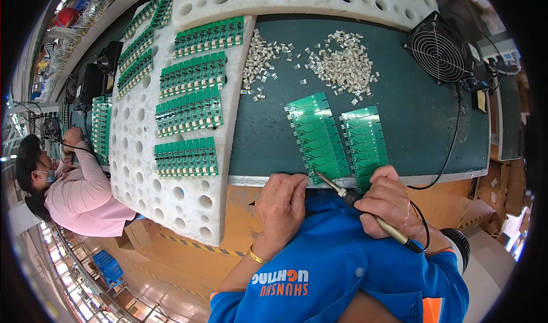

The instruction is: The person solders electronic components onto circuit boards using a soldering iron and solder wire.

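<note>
My right hand (387, 202) is wrapped round a soldering iron (394, 231), with a black cord trailing from its rear end. The iron's tip meets the lower left corner of a green circuit board panel (317, 134), lying with its traced side up. Beside that corner, my left hand (283, 204) is closed in a pinch; what its fingertips hold is too fine to make out. A second green panel (364, 140) lies just to the right, its lower end close to my right hand. Small pins stick out along the left edges of both panels.
White connectors (345, 66) lie heaped beyond the panels, with a smaller pile (260, 57) to their left. A perforated foam board (137, 146) carries several populated panels (185, 156). A black fan (438, 52) stands at the back right. Far left, a person (85, 197) in pink works.
</note>
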`<state>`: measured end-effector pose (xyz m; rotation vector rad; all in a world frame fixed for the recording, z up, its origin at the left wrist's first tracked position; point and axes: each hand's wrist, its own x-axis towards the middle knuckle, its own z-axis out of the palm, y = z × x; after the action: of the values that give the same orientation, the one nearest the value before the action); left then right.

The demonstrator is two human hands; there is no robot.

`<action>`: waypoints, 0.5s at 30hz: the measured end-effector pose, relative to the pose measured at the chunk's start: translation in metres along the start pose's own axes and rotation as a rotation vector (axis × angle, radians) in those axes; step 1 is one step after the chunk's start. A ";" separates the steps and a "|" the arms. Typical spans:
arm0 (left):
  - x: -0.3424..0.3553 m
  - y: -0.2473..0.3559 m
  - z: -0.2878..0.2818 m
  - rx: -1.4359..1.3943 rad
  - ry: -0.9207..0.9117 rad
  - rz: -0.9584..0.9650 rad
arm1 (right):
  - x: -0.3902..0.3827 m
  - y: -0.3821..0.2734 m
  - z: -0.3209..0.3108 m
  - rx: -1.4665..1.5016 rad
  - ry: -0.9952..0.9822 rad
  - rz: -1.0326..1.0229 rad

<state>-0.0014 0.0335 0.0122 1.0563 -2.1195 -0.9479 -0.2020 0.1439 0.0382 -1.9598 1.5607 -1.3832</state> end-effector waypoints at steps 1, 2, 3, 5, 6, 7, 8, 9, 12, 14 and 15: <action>0.000 0.000 0.000 0.001 -0.002 0.005 | 0.000 0.000 0.000 0.002 -0.002 -0.003; 0.000 0.000 0.000 0.002 -0.001 0.004 | 0.001 0.000 0.000 0.003 -0.002 -0.003; 0.000 -0.001 0.000 0.000 0.002 0.012 | 0.001 0.000 0.001 0.004 -0.004 -0.004; 0.000 -0.001 0.000 -0.001 0.005 0.021 | 0.001 0.001 0.001 0.005 -0.006 -0.003; 0.000 -0.001 0.000 -0.004 0.004 0.018 | 0.001 0.001 0.002 0.000 -0.009 -0.002; 0.000 -0.001 0.000 -0.007 0.003 0.016 | 0.001 0.001 0.002 -0.005 -0.011 0.000; 0.000 -0.001 0.000 -0.008 0.003 0.016 | 0.001 0.001 0.002 -0.005 -0.011 0.000; 0.000 -0.002 0.000 -0.009 0.001 0.016 | 0.001 0.000 0.001 -0.005 -0.009 0.000; 0.000 -0.001 -0.001 -0.012 -0.002 0.013 | 0.002 0.000 0.001 -0.004 -0.016 0.004; 0.000 -0.001 -0.001 -0.016 -0.004 0.010 | 0.002 0.000 0.000 -0.006 -0.024 0.009; 0.000 -0.002 0.000 -0.016 -0.004 0.017 | 0.002 0.000 0.000 -0.004 -0.025 0.011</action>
<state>-0.0005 0.0325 0.0111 1.0280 -2.1170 -0.9582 -0.2016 0.1425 0.0394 -1.9600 1.5628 -1.3475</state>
